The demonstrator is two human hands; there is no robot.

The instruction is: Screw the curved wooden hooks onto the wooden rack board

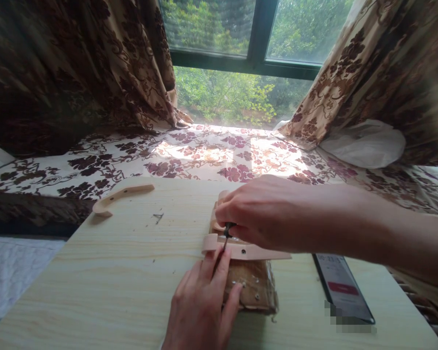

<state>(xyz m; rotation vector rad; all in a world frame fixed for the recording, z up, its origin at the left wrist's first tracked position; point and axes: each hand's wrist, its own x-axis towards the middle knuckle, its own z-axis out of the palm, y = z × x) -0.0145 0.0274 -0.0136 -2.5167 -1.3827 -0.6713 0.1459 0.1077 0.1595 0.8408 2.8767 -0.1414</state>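
A screwdriver [228,230] stands nearly upright in my right hand [241,214], whose fingers are closed round its handle. Its tip meets a pale wooden hook [259,252] with a curled left end and a dark hole. My left hand [204,301] presses its fingertips together on the hook, either side of the screwdriver tip; any screw there is hidden. Under the hook lies a brown block wrapped in clear tape [251,282], with small bits of metal on it. Another pale wooden piece [219,221] is partly covered by my right hand.
A loose wooden hook [122,194] lies at the table's far left, with a few screws [158,218] to its right. A phone [343,289] rests on the right of the light wooden table [113,277]. Behind are a flowered cloth ledge [204,155], curtains and a window.
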